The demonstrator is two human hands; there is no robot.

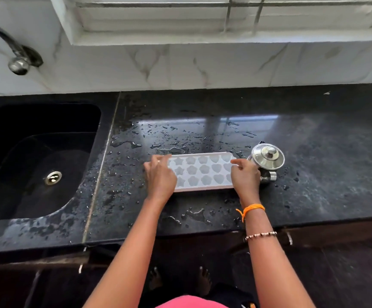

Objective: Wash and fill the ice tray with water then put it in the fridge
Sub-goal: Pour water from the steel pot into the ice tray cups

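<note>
A white ice tray (202, 171) with star, flower and heart shaped cells lies flat on the wet black countertop (314, 152). My left hand (160, 176) grips its left end, fingers curled over the edge. My right hand (245, 174) grips its right end, thumb and fingers pinching the rim. Whether the cells hold water I cannot tell.
A lidded steel pot (268, 160) stands just right of the tray, touching my right hand's side. A black sink (36, 156) with a metal drain (53, 177) lies to the left, under a wall tap (13, 56). Water drops and puddles spread around the tray.
</note>
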